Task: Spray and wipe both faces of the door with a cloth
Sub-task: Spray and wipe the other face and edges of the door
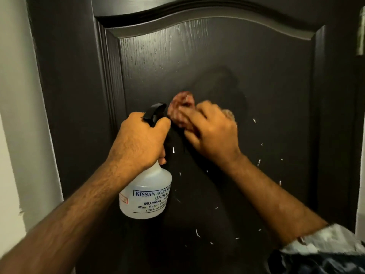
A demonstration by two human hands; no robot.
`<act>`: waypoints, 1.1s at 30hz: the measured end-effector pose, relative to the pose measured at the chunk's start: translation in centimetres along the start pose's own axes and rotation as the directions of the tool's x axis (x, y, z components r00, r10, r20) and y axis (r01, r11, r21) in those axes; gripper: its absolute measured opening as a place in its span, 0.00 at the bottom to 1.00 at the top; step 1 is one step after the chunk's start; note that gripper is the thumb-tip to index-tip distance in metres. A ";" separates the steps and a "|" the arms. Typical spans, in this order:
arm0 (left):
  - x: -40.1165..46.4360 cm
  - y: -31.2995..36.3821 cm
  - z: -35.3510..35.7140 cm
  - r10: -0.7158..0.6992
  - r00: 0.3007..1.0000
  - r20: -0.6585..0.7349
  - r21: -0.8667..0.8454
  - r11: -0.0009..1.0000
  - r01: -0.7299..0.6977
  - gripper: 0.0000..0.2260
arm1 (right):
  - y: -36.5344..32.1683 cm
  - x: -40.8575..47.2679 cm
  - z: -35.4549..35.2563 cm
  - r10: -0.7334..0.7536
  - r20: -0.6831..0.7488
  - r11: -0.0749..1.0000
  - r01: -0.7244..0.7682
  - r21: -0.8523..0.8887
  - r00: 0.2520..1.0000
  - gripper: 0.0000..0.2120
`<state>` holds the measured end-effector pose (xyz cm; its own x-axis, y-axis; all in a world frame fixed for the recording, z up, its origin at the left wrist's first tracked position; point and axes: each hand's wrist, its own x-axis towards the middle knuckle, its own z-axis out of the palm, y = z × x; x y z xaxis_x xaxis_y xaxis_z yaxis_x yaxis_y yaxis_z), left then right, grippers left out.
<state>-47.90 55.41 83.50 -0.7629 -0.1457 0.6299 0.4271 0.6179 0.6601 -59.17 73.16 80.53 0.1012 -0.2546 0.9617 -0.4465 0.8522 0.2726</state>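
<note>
Left hand [141, 139] gripped the neck of a translucent spray bottle [147, 191], contents not discernible, at 7 o'clock of the dark door [266, 91] panel, while right hand [214, 133], fingers closed on a reddish cloth [180, 109], pressed it against the wet panel centre.

Below your left hand [141, 143], the spray bottle [147, 196] label reads "KISSAN AGRI…", "(INDIA", "MUMBAI -", "Max Retail Pri…" — rest cut off

Pale wall [13, 80] at left (paint edge ragged).
</note>
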 end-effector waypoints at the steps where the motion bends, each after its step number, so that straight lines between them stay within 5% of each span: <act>1: -0.1 -0.1 0.1 0.011 1.000 0.003 0.003 1.000 -0.011 0.13 | 0.0 -2.0 -0.1 -0.116 0.029 0.993 0.116 0.025 0.993 0.17; 3: -0.5 -0.4 0.1 0.015 1.000 0.010 0.010 1.000 -0.015 0.13 | 0.7 -5.4 -0.4 -0.251 0.045 0.967 0.248 0.060 0.967 0.14; 5: -0.8 -0.9 -0.1 0.000 1.000 0.022 0.000 1.000 0.000 0.13 | 2.4 -6.5 -0.5 -0.183 0.015 0.983 0.183 -0.008 0.983 0.12; 7: -1.0 -1.2 -0.3 -0.023 0.999 0.034 -0.008 1.000 0.023 0.12 | 4.1 -5.1 -0.4 0.107 -0.075 0.989 -0.114 -0.091 0.991 0.12; 9: 0.1 -1.9 -0.9 -0.048 0.998 0.039 0.008 0.999 0.048 0.12 | 5.7 -1.0 0.9 0.418 -0.175 0.899 -0.433 -0.058 0.891 0.15; 11: 0.3 -2.2 -1.5 -0.058 0.998 0.032 0.017 0.998 0.057 0.12 | 5.6 2.7 1.6 0.494 -0.207 0.860 -0.509 -0.027 0.845 0.18; 16: 0.8 -3.2 -1.8 -0.062 0.998 0.003 0.027 0.998 0.062 0.12 | 1.5 5.9 4.2 0.306 -0.162 0.946 -0.319 -0.063 0.938 0.18; 21: 0.5 -4.0 -1.2 -0.037 0.999 -0.001 0.030 0.999 0.037 0.12 | -3.1 -0.4 5.3 -0.012 -0.051 0.999 0.013 0.030 0.999 0.16; 28: 0.4 -4.6 -0.8 -0.049 0.999 0.022 -0.002 0.999 0.049 0.12 | -5.2 -17.6 5.4 -0.421 0.176 0.901 0.388 0.193 0.890 0.07; 31: -0.1 -4.5 -1.1 -0.053 0.998 0.043 -0.033 0.998 0.054 0.12 | -4.0 -19.9 4.2 -0.456 0.208 0.888 0.428 0.168 0.865 0.06; 33: -0.1 -4.4 -1.4 -0.049 0.998 0.043 -0.041 0.998 0.050 0.13 | -2.8 -16.6 3.8 -0.370 0.105 0.927 0.359 0.112 0.923 0.04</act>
<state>-49.05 51.61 81.12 -0.8027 -0.1426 0.5791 0.4078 0.5774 0.7074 -62.95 73.26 63.66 0.1658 -0.5985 0.7838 -0.4767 0.6472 0.5950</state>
